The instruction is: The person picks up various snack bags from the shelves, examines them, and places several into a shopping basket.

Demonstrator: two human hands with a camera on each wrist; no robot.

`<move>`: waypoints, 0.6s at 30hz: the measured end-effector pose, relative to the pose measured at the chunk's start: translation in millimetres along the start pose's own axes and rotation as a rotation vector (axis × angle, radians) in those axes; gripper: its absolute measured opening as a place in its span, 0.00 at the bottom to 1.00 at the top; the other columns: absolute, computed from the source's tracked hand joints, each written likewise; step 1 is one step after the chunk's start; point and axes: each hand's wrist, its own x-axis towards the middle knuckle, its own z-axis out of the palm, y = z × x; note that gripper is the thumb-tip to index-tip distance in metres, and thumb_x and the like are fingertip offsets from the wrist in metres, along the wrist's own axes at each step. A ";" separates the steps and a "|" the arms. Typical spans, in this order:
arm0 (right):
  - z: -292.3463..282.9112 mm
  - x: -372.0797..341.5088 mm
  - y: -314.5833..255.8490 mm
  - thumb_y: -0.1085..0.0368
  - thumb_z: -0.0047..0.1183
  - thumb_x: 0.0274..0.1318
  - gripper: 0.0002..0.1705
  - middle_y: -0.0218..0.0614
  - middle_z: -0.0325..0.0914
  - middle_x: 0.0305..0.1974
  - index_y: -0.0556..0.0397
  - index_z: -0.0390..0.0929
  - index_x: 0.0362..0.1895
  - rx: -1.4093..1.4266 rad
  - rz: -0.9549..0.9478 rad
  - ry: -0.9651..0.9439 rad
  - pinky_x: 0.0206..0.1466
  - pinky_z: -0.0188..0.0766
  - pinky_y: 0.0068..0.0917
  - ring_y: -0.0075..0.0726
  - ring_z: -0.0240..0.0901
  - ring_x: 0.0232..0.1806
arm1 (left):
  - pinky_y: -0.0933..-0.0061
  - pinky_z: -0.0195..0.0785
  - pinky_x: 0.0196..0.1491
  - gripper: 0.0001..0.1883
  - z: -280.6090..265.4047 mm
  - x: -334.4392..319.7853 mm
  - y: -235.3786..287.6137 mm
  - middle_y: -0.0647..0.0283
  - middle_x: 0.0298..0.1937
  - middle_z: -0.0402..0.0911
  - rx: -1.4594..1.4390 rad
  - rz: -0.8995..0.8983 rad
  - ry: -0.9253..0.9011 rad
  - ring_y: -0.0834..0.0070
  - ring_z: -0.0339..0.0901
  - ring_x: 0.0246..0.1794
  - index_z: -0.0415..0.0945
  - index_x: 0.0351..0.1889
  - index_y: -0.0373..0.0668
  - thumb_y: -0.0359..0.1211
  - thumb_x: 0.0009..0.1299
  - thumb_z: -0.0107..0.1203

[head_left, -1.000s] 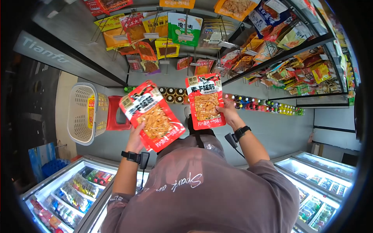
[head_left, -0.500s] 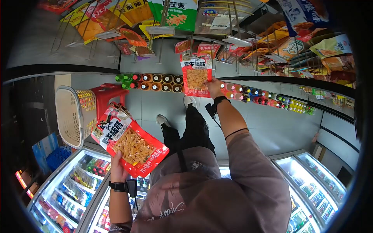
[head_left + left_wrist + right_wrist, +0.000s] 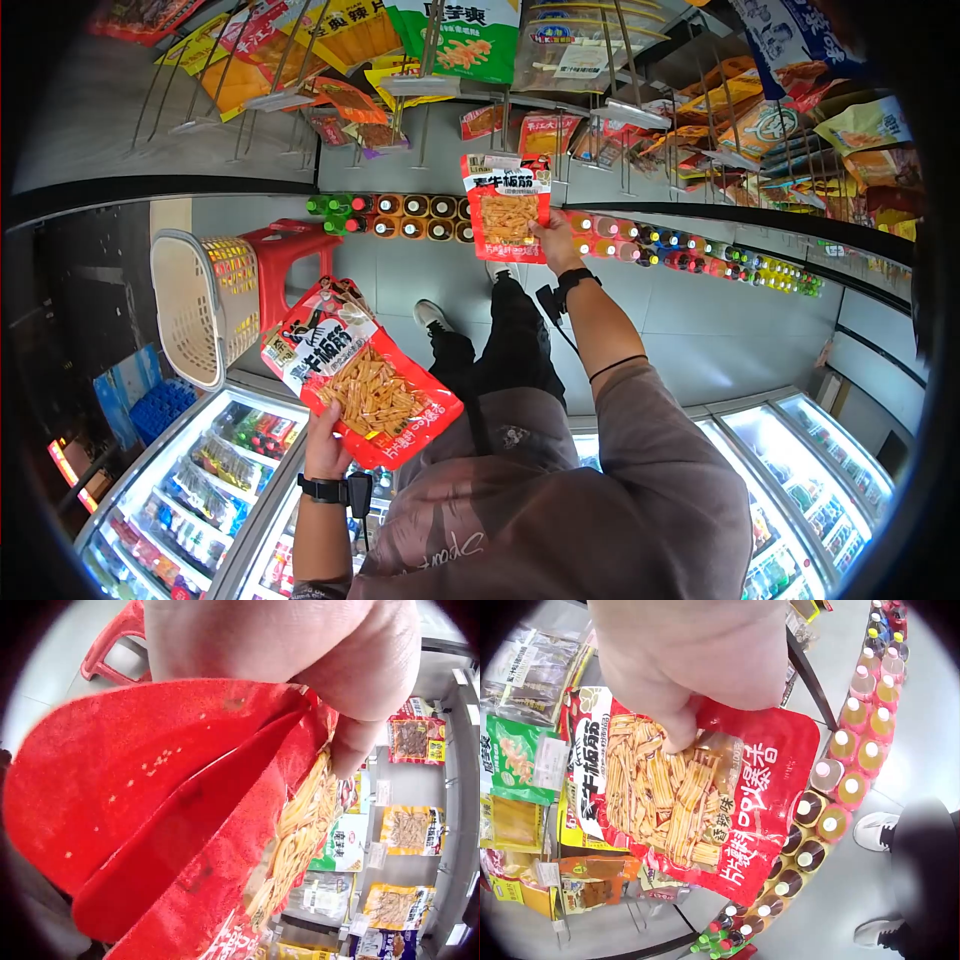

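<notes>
Packs (image 3: 375,395) fill both hands: in the head view several, it seems, are gripped by the left hand (image 3: 325,442) at eight o'clock, and the lone pack (image 3: 508,215) is pinched by the right hand (image 3: 555,240) near twelve. The bigger risk is slick layers sliding from the left's one-edge hold; the lesser, the lone pack catching on the rack (image 3: 90,130) if raised. Below lies floor (image 3: 680,310); the rack spans ten to two, coolers (image 3: 258,515) glow at four and eight, a basket (image 3: 185,290) and stool (image 3: 272,262) sit near nine, bottles (image 3: 414,230) run ten to three.
</notes>
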 end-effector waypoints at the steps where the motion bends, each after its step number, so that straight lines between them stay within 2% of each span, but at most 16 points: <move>1: 1.6 0.9 2.0 0.79 0.50 0.57 0.16 0.31 0.80 0.39 0.58 0.75 0.50 0.003 0.002 0.001 0.40 0.70 0.22 0.22 0.73 0.32 | 0.55 0.65 0.63 0.27 -1.4 -0.1 -0.2 0.55 0.64 0.68 0.004 -0.001 0.001 0.60 0.68 0.63 0.56 0.67 0.38 0.31 0.71 0.51; 3: 7.9 4.9 -2.1 0.77 0.52 0.57 0.14 0.31 0.80 0.40 0.56 0.75 0.49 -0.056 0.025 -0.004 0.43 0.72 0.23 0.24 0.75 0.37 | 0.55 0.64 0.64 0.29 -3.8 0.7 -1.1 0.52 0.65 0.67 0.060 0.015 -0.001 0.58 0.69 0.63 0.54 0.67 0.35 0.34 0.71 0.51; 6: 21.9 3.4 -17.1 0.77 0.52 0.58 0.14 0.31 0.80 0.40 0.56 0.75 0.49 0.002 0.045 -0.004 0.43 0.72 0.24 0.24 0.75 0.36 | 0.56 0.65 0.63 0.27 -6.6 0.4 -0.4 0.55 0.64 0.68 0.014 -0.002 0.013 0.61 0.68 0.63 0.57 0.67 0.39 0.30 0.70 0.51; 13: 36.3 23.9 -16.0 0.76 0.51 0.58 0.13 0.31 0.80 0.37 0.56 0.75 0.48 0.031 0.095 0.028 0.41 0.72 0.25 0.25 0.75 0.34 | 0.56 0.67 0.62 0.28 -5.1 0.3 -0.3 0.54 0.64 0.68 0.031 -0.029 0.004 0.61 0.69 0.62 0.56 0.67 0.38 0.31 0.70 0.51; 15: 39.4 38.0 -19.2 0.75 0.53 0.58 0.11 0.30 0.78 0.34 0.55 0.74 0.46 0.155 0.070 0.038 0.35 0.72 0.25 0.25 0.73 0.31 | 0.57 0.67 0.61 0.27 1.2 -3.0 -1.0 0.54 0.63 0.69 0.030 0.002 0.039 0.61 0.70 0.61 0.57 0.66 0.36 0.31 0.70 0.51; 18: 45.9 69.0 -41.2 0.72 0.55 0.58 0.12 0.29 0.77 0.31 0.54 0.74 0.46 0.095 0.008 0.031 0.32 0.71 0.24 0.24 0.72 0.28 | 0.57 0.67 0.61 0.27 -5.6 -4.7 -1.3 0.54 0.62 0.69 0.031 -0.041 0.057 0.61 0.70 0.61 0.57 0.65 0.36 0.32 0.70 0.51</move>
